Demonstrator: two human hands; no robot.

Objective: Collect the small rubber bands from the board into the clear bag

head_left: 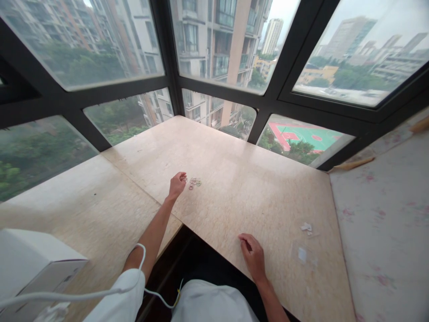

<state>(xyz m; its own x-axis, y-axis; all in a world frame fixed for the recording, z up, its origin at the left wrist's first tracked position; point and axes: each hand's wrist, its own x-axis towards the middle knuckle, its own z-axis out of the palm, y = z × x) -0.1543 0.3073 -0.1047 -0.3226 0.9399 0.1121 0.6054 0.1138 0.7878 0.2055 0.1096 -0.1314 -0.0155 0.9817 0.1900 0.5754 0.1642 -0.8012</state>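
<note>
My left hand (177, 185) reaches over the stone-patterned tabletop with its fingers pinched. A small thin ring-like piece shows at the fingertips, too small to make out well. Right beside those fingertips lies a little cluster of small rings (195, 181), pinkish, pale and greenish. One pinkish ring (191, 188) sits at the near side of the cluster. My right hand (253, 254) rests near the front edge of the tabletop, fingers curled in and thumb close to the index finger. Nothing shows in it, and it is well apart from the rings.
Clear plastic packaging (302, 255) and small white pieces (306, 228) lie on the tabletop (228, 192) at the right. A white box (36, 250) stands at the left, with a white cable (67, 296) passing in front. Windows and a papered wall (378, 223) border the surface.
</note>
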